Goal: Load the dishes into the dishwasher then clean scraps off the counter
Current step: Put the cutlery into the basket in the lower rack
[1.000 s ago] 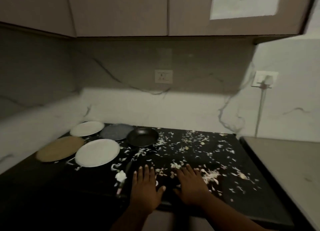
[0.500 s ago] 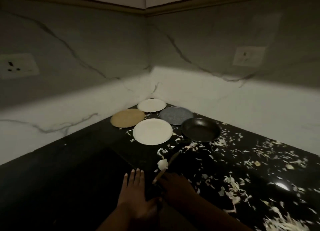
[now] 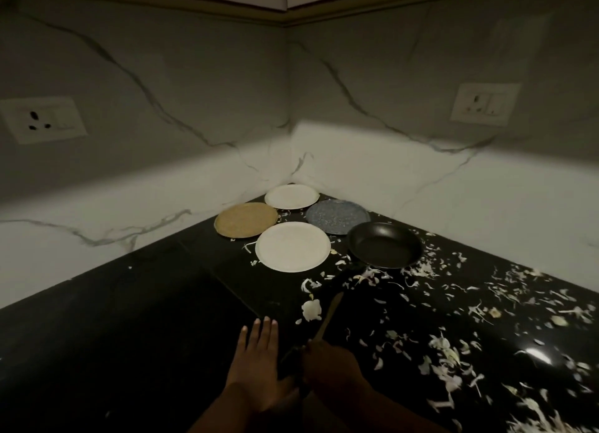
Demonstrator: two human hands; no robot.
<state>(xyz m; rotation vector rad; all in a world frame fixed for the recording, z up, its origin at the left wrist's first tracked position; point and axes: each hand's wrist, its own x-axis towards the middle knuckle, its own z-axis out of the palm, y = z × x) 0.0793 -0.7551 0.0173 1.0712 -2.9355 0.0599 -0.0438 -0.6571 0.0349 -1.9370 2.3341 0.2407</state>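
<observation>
four plates sit on the black counter point(image 3: 129, 319): two white plates, the nearer white plate point(image 3: 292, 246) and the farther white plate point(image 3: 291, 196) in the corner, one tan plate point(image 3: 245, 219) and one speckled grey plate point(image 3: 336, 216). one black frying pan point(image 3: 385, 245). one wooden utensil point(image 3: 328, 316), its far end unclear in the dim light. two wall sockets, the left socket point(image 3: 40, 119) and the right socket point(image 3: 484, 103). two hands, the left hand point(image 3: 257, 361) and the right hand point(image 3: 330, 366). pale scraps point(image 3: 447, 345) lie scattered, too many to count.
</observation>
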